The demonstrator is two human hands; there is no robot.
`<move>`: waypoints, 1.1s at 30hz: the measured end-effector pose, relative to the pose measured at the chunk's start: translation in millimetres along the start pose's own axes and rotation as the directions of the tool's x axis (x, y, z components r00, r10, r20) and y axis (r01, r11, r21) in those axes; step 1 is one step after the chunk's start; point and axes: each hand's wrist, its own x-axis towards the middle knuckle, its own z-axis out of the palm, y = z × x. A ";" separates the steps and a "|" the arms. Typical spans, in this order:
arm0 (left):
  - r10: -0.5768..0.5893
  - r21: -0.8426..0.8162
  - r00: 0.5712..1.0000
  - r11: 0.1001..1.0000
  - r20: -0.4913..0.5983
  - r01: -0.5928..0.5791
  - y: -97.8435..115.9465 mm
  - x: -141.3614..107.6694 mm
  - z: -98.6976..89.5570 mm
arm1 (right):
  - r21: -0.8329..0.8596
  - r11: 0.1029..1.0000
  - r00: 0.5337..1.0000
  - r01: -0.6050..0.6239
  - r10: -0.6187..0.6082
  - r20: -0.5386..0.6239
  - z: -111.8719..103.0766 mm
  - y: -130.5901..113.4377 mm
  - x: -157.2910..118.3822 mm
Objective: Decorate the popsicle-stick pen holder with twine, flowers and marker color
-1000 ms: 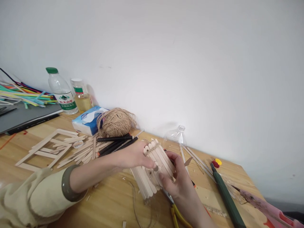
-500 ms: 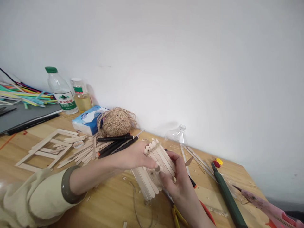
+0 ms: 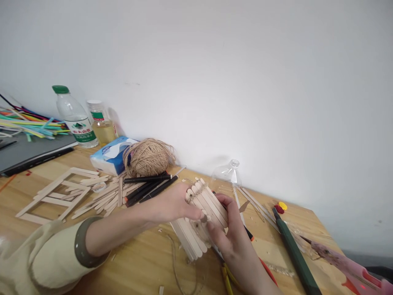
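Stick model [image 3: 188, 239]: I have it between both hands, tilted, above the table [image 3: 138, 256], near the middle of my view. Its pale sticks lie side by side in an upper and a lower section, with twine along the upper end. My left hand [image 3: 176, 203] grasps it from the left, thumb across the front; I cannot see all of those fingers. My right hand [image 3: 231, 231] grips the right side, thumb on the front near the left thumb, index finger along the edge. Beyond my left wrist lie black pens [image 3: 147, 188], loose sticks [image 3: 104, 200] and the twine ball [image 3: 149, 157], which touches the tissues [image 3: 107, 155]. Yellow handles [image 3: 226, 279] show beside my right wrist. Farther right lie a green tool [image 3: 296, 256] and a pink glue gun [image 3: 340, 262].
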 end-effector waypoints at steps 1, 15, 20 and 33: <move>-0.008 -0.002 1.000 1.000 -0.013 0.008 0.4 -0.4 0.5 | -0.004 1.000 1.000 0.009 -0.009 0.002 -0.6 0.0 0.2; 0.026 -0.055 0.999 0.998 0.047 -0.023 2.8 -1.3 -3.5 | -0.067 0.998 0.990 -0.015 0.024 0.136 -9.4 -7.1 0.2; 0.007 -0.014 1.000 1.000 0.029 -0.006 4.7 -2.5 -2.1 | -0.099 0.995 0.990 -0.011 0.025 0.137 -9.6 -6.3 0.8; 0.000 0.034 1.000 0.999 0.026 -0.001 4.5 -3.8 1.1 | -0.135 0.991 0.995 0.002 0.012 0.097 -5.8 -0.1 -2.1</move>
